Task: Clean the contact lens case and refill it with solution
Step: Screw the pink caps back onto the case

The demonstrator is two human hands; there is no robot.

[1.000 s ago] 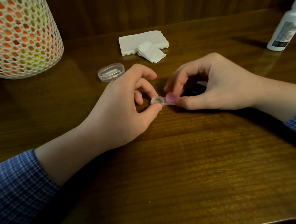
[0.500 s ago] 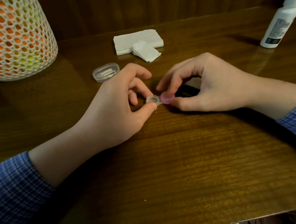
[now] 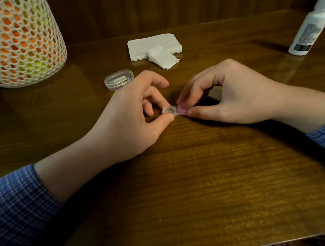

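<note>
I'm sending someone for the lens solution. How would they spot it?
Go to the wooden table's far right corner. The solution bottle stands there alone, apart from the folded tissues at mid-table. It is the only tall white bottle with a label.

Wooden table point(image 3: 202, 178): napkins point(image 3: 153, 46), bottle point(image 3: 307, 27), clear box point(image 3: 119, 79), mesh basket point(image 3: 15, 41).

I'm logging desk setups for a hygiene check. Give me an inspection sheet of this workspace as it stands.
Surface: glossy dark wooden table.
Job's things: contact lens case, left well open; pink cap on right well; solution bottle far right.
Clutter: folded tissues; clear oval box; mesh lamp.
Hands: left hand pinches case; right hand pinches pink cap.
Cables: nothing seen.
Surroundings: wood-panelled wall.
</note>
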